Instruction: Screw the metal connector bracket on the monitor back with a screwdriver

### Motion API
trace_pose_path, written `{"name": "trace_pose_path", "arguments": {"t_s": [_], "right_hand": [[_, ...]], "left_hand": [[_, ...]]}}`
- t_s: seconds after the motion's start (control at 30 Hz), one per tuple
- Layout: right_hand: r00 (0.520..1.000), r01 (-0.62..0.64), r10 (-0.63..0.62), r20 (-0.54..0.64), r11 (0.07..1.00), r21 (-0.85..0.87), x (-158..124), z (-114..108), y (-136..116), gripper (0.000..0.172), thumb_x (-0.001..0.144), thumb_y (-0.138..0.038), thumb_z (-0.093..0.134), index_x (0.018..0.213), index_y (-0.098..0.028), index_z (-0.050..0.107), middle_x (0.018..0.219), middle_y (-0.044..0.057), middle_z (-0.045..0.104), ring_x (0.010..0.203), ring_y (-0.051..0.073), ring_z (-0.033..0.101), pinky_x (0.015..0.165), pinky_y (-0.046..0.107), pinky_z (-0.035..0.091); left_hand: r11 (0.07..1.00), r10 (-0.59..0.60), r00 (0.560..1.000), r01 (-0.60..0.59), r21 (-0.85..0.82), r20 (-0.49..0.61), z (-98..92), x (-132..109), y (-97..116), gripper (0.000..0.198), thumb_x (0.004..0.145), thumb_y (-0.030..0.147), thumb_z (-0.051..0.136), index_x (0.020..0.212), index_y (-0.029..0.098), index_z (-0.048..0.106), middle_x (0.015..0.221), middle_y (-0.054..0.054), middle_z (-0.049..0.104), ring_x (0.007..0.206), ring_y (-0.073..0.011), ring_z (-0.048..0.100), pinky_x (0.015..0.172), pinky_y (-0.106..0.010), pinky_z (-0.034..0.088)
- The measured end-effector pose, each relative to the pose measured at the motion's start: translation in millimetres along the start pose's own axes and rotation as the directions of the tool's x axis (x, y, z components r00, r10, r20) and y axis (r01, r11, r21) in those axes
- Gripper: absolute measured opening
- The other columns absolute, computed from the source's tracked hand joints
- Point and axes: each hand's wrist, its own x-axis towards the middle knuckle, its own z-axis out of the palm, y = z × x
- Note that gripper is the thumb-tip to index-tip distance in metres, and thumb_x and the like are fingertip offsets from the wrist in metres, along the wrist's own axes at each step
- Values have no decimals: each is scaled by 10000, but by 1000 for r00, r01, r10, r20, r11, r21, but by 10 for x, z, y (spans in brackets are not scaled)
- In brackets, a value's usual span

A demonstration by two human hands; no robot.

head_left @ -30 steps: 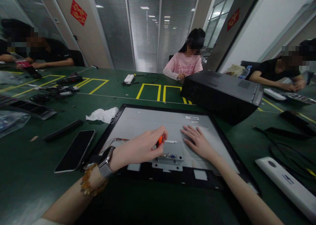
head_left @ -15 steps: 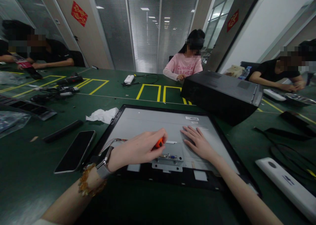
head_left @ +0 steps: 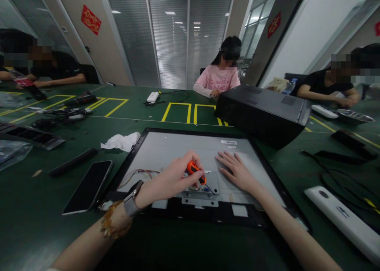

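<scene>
A monitor panel [head_left: 178, 148] lies face down on the green table, its grey metal back up inside a black frame. My left hand [head_left: 169, 180] is closed round a small orange-handled screwdriver [head_left: 196, 172], whose tip points down at the metal connector bracket [head_left: 202, 191] near the panel's front edge. My right hand [head_left: 237, 172] rests flat on the metal back just right of the bracket, fingers spread. A watch and a bead bracelet are on my left wrist. Thin coloured wires [head_left: 139, 174] run along the panel left of my left hand.
A phone [head_left: 89, 186] and a black strip [head_left: 73, 162] lie left of the panel, with crumpled white paper [head_left: 120, 141] behind. A black casing [head_left: 261, 114] stands at the back right. A white bar [head_left: 341, 217] and black cables [head_left: 347, 180] lie to the right. Three other people sit around the table.
My left hand has tilted, so the orange screwdriver handle now shows more and its tip points at the bracket. The camera dipped slightly. My right hand stayed flat on the panel.
</scene>
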Motion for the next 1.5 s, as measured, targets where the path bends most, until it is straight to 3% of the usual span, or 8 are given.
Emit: {"name": "trace_pose_path", "arguments": {"t_s": [0.23, 0.53, 0.77, 0.9, 1.07, 1.23, 1.5], "right_hand": [[1000, -16, 16, 14, 1000, 2, 3, -13, -22, 483, 1004, -450, 381, 1452, -285, 450, 1525, 78, 427, 1434, 294, 310, 1139, 605, 215], [1000, -12, 12, 14, 1000, 9, 2, -18, -20, 488, 1003, -452, 379, 1462, -292, 433, 1535, 70, 413, 1439, 289, 299, 1144, 600, 209], [1000, -18, 18, 25, 1000, 8, 4, -31, -30, 489, 1003, -446, 380, 1456, -270, 441, 1541, 67, 404, 1441, 290, 295, 1147, 599, 202], [1000, -8, 8, 7, 1000, 22, -1, -14, -12, 492, 998, -445, 389, 1466, -297, 423, 1539, 63, 406, 1439, 292, 298, 1143, 604, 207], [1000, -3, 3, 10, 1000, 21, -2, -7, -6, 485, 1004, -437, 375, 1464, -292, 426, 1544, 61, 399, 1443, 287, 290, 1145, 596, 205], [1000, -10, 9, 21, 1000, 16, 5, -29, -26, 484, 1000, -436, 389, 1459, -289, 433, 1541, 67, 404, 1442, 287, 293, 1145, 596, 206], [999, -14, 14, 29, 1000, -8, 12, -46, -43, 477, 1004, -432, 384, 1453, -283, 443, 1534, 67, 415, 1439, 283, 302, 1149, 585, 206]], "left_hand": [[986, -23, 1000, 23, 163, -1, 97, 34, -129, 178, 1008, 369, 460, 1026, 193, 450, 849, -31, 676, 763, -155, 634, 700, -293, 495], [962, -15, 1000, 8, 273, 25, 104, 42, -126, 193, 999, 371, 445, 1047, 185, 469, 920, -50, 663, 802, -160, 613, 708, -288, 477], [936, 20, 996, -51, 348, 91, 117, -3, 1, 174, 924, 189, 430, 1096, 172, 449, 982, -73, 642, 840, -182, 614, 775, -346, 481], [916, 52, 996, -77, 394, 74, 170, 4, -28, 193, 984, 235, 363, 1139, 145, 436, 985, -106, 640, 834, -194, 633, 750, -346, 484], [889, 79, 997, -73, 453, 5, 226, 16, -84, 209, 1002, 297, 458, 1166, 169, 460, 916, -56, 660, 794, -200, 652, 683, -313, 482], [841, 174, 984, -123, 526, -48, 251, 6, -100, 261, 993, 431, 517, 1026, 174, 552, 837, -33, 667, 701, -167, 631, 626, -279, 460], [699, 319, 942, -161, 697, -102, 247, 9, -206, 542, 973, 639, 399, 748, 174, 565, 525, 23, 532, 451, -117, 476, 453, -246, 304]]}}
